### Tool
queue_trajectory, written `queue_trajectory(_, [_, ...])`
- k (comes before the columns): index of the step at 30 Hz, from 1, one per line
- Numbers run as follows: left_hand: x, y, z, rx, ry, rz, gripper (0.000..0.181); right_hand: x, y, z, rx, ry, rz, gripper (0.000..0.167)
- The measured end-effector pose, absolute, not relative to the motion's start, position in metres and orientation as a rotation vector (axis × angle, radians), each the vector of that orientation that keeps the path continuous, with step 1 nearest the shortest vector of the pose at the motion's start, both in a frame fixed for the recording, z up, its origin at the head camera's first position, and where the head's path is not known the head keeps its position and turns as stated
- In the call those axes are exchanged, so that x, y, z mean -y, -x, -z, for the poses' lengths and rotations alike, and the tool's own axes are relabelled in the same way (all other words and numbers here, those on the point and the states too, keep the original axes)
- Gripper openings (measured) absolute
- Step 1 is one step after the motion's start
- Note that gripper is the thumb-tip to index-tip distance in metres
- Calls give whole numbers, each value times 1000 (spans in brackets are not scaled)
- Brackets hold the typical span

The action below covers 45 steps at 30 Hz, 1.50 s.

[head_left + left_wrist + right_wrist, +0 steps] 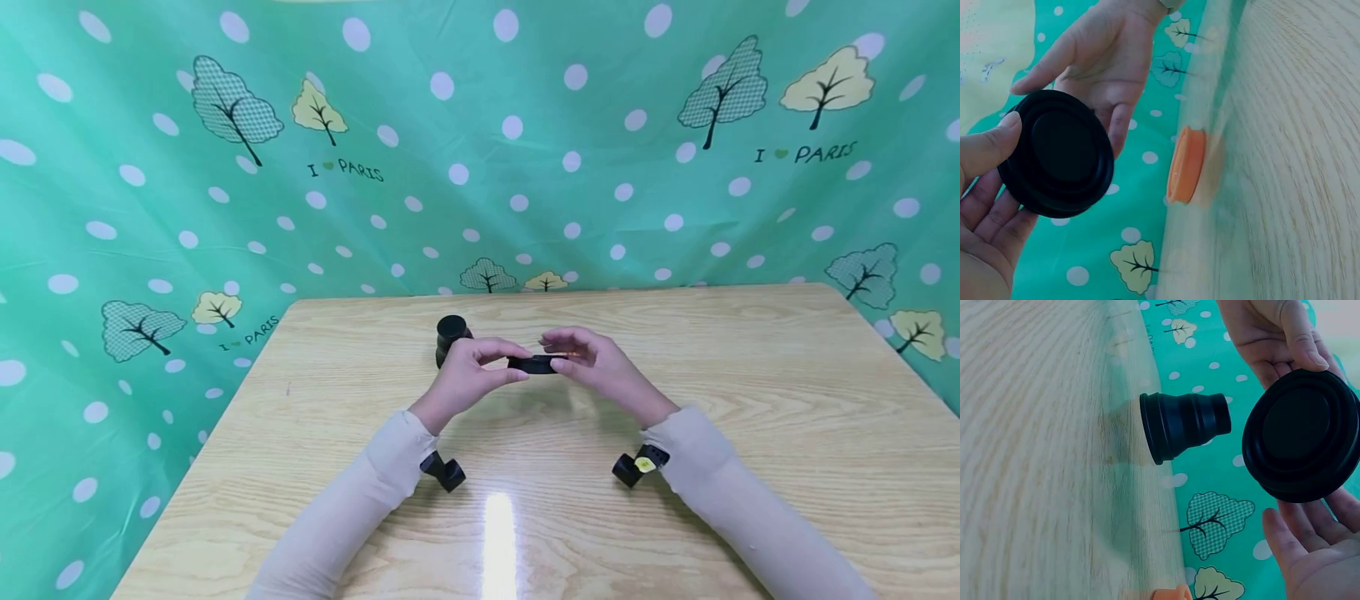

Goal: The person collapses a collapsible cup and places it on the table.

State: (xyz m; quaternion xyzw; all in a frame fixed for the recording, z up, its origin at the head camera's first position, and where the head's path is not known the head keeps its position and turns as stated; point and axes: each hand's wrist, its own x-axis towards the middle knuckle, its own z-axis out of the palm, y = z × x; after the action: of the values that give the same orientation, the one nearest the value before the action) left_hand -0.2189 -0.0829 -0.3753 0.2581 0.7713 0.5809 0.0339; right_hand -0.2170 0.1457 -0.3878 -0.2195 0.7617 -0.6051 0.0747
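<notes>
A round black disc with concentric rings [534,365] [1063,150] [1300,434] is held above the table, tilted. My left hand [471,379] [988,206] [1285,328] grips its edge, thumb on the face and fingers behind. On the other side my right hand [600,367] [1107,59] [1325,562] is at the disc's edge, fingers relaxed and thumb apart from it in the right wrist view; whether its fingers touch the disc, I cannot tell.
A black stepped, tapering cup [452,333] [1188,425] stands on the wooden table [337,467] behind my left hand. An orange ring-like piece [1187,165] [1172,593] lies near the right hand. A green patterned cloth [480,125] hangs behind.
</notes>
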Motion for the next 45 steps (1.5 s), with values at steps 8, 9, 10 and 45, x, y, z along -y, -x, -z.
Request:
queue_trajectory(8, [82, 218, 377, -2382, -956, -1812, 19, -145, 219, 387, -2202, 667, 1780, 55])
queue_trajectory(9, [82, 218, 376, -2393, -972, -1802, 19, -145, 218, 386, -2185, 656, 1783, 56])
queue_trajectory(10, [82, 217, 376, -2402, -988, -1794, 20, -145, 218, 386, -2171, 644, 1786, 56])
queue_trajectory(45, [84, 232, 371, -2252, -893, -1709, 74, -144, 214, 388, -2321, 860, 1995, 88])
